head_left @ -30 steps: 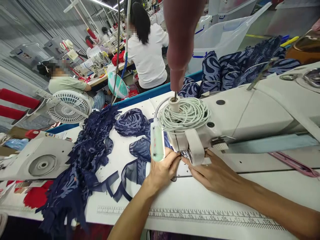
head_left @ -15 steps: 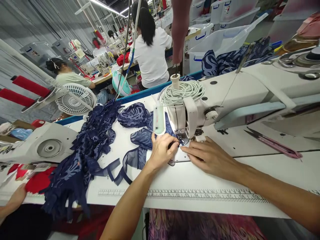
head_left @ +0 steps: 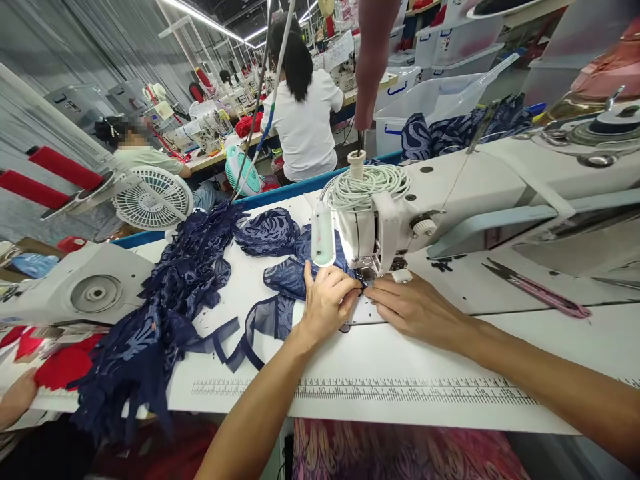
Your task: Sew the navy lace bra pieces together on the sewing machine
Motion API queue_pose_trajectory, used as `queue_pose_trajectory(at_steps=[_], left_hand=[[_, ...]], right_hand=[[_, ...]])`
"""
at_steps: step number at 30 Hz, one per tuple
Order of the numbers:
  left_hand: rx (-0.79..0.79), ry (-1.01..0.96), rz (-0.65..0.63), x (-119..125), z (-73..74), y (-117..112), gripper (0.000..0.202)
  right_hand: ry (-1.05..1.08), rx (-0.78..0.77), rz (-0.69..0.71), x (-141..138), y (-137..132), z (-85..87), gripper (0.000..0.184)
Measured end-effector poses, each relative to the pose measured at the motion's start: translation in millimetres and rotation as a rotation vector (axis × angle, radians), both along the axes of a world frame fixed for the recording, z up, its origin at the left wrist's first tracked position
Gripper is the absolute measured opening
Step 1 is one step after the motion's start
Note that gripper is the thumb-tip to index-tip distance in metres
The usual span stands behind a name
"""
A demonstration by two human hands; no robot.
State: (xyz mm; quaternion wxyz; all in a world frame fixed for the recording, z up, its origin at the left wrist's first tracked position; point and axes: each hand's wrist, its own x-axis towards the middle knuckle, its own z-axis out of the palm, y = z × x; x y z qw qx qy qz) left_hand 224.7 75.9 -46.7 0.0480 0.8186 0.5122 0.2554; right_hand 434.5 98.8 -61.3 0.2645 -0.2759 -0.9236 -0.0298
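My left hand (head_left: 327, 300) and my right hand (head_left: 415, 308) meet under the needle of a white sewing machine (head_left: 480, 193). The left hand's fingers are pinched on a navy lace piece (head_left: 287, 277) at the presser foot. My right hand lies beside it with fingers together, their tips pressing the same fabric at the needle plate. A navy strap (head_left: 260, 327) trails from the piece towards the table's front edge.
A heap of navy lace pieces (head_left: 165, 320) lies at left on the white table (head_left: 400, 360). Pink scissors (head_left: 540, 290) rest at right. A printed ruler (head_left: 400, 392) runs along the front edge. A small fan (head_left: 153, 199) and seated workers are behind. Another person's hand (head_left: 15, 400) shows at far left.
The view has pulled back and lifted. Both hands stay at the needle, and their fingertips have drawn closer together on the fabric.
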Motion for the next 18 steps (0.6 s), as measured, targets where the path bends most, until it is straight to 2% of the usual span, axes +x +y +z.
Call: queue_pose_trajectory(at_steps=[13,18], left_hand=[[-0.223,0.003,0.019,-1.7,6.6,11.5,0.008],[-0.238,-0.045,0.044,-1.4,4.7,13.2,0.007]], right_hand=[[0.011,-0.002,0.038,8.1,-2.2,-3.9,0.033],[0.018,-0.011,0.046,8.8,-1.3,-1.9,0.035]])
